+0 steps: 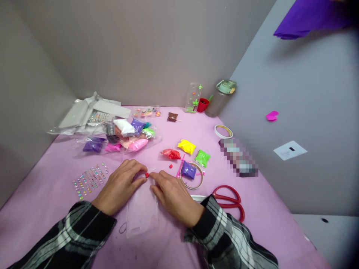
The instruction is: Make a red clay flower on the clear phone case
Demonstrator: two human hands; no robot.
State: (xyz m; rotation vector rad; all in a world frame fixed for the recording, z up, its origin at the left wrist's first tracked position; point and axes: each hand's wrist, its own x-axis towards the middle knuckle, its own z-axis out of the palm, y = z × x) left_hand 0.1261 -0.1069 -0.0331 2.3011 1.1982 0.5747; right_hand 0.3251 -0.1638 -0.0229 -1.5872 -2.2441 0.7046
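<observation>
A clear phone case [142, 215] lies flat on the pink table in front of me. Near its far end sits a small red clay piece [147, 175], touched from both sides by my fingertips. My left hand [122, 185] curves over the case's left edge, fingers closed at the piece. From the right, my right hand [175, 194] reaches over the case, its index fingertip against the red piece. Another red bit [171, 166] lies beyond my right hand. Packets of red clay [171, 154], yellow clay [186, 147], green clay [202, 158] and purple clay [189, 170] lie behind it.
Red-handled scissors [228, 198] lie beside my right sleeve. Gem stickers [90, 180] are at left, with bagged clay [129, 136] behind. A decorated case [193, 98], red cup [203, 105] and bottle [221, 98] stand at the back. Tape [223, 131] and a pixelated object [238, 157] are right.
</observation>
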